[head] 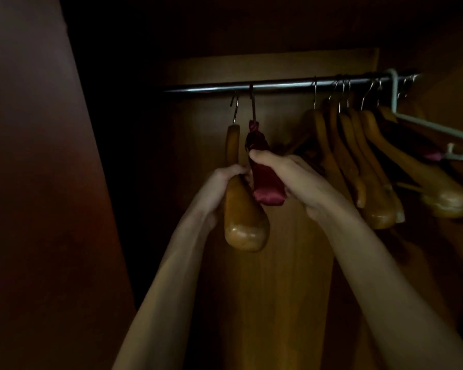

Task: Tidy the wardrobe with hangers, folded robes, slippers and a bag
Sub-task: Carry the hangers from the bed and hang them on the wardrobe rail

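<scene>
Inside a dim wardrobe a metal rail (265,85) runs across the top. A wooden hanger (242,217) hangs from it at the left, and my left hand (219,188) grips its shoulder. Right beside it hangs a red satin padded hanger (265,182); my right hand (292,177) holds it with the fingers curled over its upper part. Both hangers' hooks sit on the rail. Several more wooden hangers (372,161) are bunched at the rail's right end.
A pale plastic hanger (439,132) sticks out at an angle among the bunch on the right. The wardrobe's dark side panel (46,182) stands close at the left. The wooden back panel (278,263) lies behind my arms.
</scene>
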Tool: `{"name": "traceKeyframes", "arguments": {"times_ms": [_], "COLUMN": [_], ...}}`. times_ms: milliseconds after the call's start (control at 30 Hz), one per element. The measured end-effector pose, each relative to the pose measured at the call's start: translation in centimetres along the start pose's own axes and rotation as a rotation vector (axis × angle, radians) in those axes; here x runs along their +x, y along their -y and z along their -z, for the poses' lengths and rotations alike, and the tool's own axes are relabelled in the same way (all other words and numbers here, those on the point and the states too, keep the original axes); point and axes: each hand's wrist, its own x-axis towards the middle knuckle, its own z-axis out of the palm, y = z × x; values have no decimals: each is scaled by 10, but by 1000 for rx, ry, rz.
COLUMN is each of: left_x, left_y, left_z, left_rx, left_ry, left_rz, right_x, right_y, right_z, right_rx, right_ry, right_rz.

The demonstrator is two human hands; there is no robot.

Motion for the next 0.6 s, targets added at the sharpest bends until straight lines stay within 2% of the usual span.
{"name": "traceKeyframes", "arguments": {"times_ms": [300,467,600], "left_x": [19,21,28], "left_y": [-23,-22,-29], "left_z": [-20,-24,-29], "left_rx": [22,-38,-1], "left_ry": [144,153,134], "left_rz": [13,-9,-49], "right_x": [34,39,48], "right_y": [28,22,16], "right_z": [55,74,82], "right_rx": [-73,-110,-132], "right_ry": [-136,-146,-140], "right_rz": [-10,-40,-74]}}
